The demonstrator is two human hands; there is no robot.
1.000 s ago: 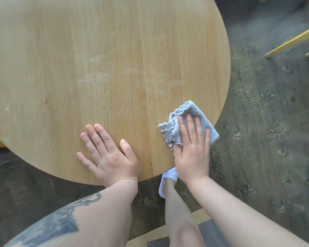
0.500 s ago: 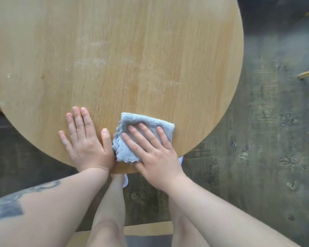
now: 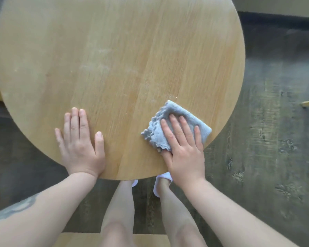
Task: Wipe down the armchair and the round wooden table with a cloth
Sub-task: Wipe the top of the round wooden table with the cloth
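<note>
Both forearms are bare, without sleeves. A grey-blue blurred tattoo [image 3: 12,209] marks the left forearm, well behind the left hand [image 3: 80,145]. 2 white socks [image 3: 161,182] show just behind the right hand [image 3: 183,148]; legs bare.

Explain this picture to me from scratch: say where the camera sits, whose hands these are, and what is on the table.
There is no machine here. A person wears one wide-angle camera on the head, looking down, so the arms and legs you see are that person's own. The round wooden table fills most of the view. The left hand rests flat on the bare wood with straight fingers and holds nothing. The right hand presses a folded grey cloth flat against the tabletop near the right edge. Faint pale smears show on the wood further up. No armchair can be made out.
</note>
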